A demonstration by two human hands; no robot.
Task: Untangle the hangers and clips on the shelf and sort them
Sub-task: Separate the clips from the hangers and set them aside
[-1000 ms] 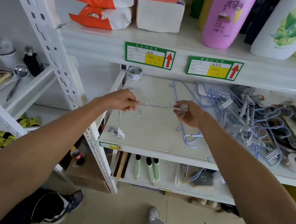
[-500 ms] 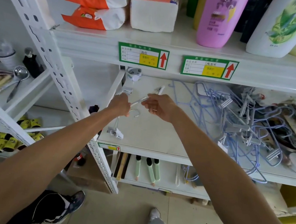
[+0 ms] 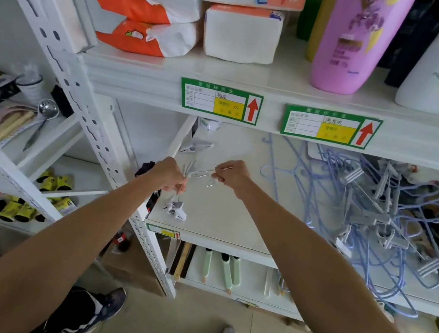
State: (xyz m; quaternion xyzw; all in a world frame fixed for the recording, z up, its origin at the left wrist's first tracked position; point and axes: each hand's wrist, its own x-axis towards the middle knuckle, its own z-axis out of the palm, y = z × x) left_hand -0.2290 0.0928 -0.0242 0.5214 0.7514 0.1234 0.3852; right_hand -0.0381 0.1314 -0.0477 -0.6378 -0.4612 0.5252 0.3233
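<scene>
Both my hands hold one white clip hanger point(image 3: 197, 173) above the left end of the middle shelf point(image 3: 221, 223). My left hand point(image 3: 169, 173) grips its clip end, and a clip dangles below that hand. My right hand point(image 3: 231, 175) pinches the metal wire hook. A loose white clip point(image 3: 176, 209) lies on the shelf under my left hand, another clip point(image 3: 197, 146) further back. A tangled pile of blue wire hangers and grey clips point(image 3: 381, 219) fills the shelf's right half.
The upper shelf carries tissue packs point(image 3: 150, 13) and a pink bottle point(image 3: 351, 37). White slotted uprights point(image 3: 79, 105) frame the shelf on the left. The lower shelf holds green-handled tools point(image 3: 225, 272). A side rack at left holds a ladle point(image 3: 45, 114).
My hands came closer together and moved left; the hanger, first stretched between them, is now bunched near the shelf's left end. The camera tilted slightly.
</scene>
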